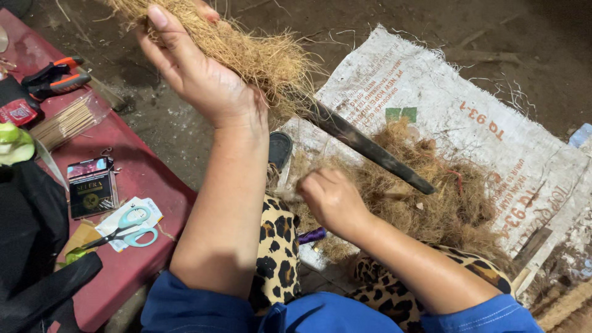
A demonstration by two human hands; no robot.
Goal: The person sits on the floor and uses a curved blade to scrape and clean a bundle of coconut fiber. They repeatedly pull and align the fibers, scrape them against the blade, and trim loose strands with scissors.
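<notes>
On the red table (139, 176) at the left lie pliers (52, 77), thin sticks (65, 123), a small box (91, 186) and scissors (126, 228). The left hand (197, 74) grips a fiber bundle (259, 58) on a dark stick (367, 148). The right hand (333, 200) is closed, pinching loose fiber (431, 203). Beneath is a woven sack (431, 92) on dirt floor (370, 18).

the scene is lit evenly from above; the far dirt floor (185, 123) is left dim, soft shadows are cast, and slight blur is seen at the edges.
</notes>
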